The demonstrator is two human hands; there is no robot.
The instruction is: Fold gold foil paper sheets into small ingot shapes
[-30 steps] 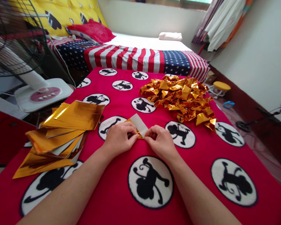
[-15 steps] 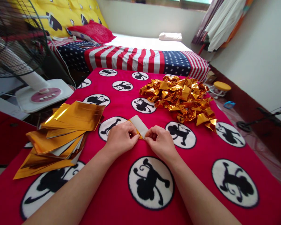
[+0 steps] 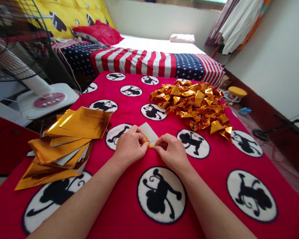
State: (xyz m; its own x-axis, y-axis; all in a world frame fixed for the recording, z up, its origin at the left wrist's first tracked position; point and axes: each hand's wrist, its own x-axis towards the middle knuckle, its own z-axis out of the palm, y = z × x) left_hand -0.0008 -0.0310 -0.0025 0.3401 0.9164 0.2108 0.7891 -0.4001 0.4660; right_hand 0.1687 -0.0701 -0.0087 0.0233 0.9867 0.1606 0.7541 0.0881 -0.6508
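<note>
The folded gold-foil paper sheet, its matte pale-grey face showing, lies on a plush-looking crimson cloth patterned with black monkeys in white rounds. Our left hand and right hand pinch its near edge, fingers curled against thumbs. We see smooth gold rectangular sheets fanned at nine o'clock, glossy creased orange-gold foil pieces heaped at two.

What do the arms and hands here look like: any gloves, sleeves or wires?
Human, not mechanical: the bare left hand and bare right hand show no gloves, rings or watch. The left forearm and right forearm are bare too, with no sleeves, cables or markings in view.
</note>
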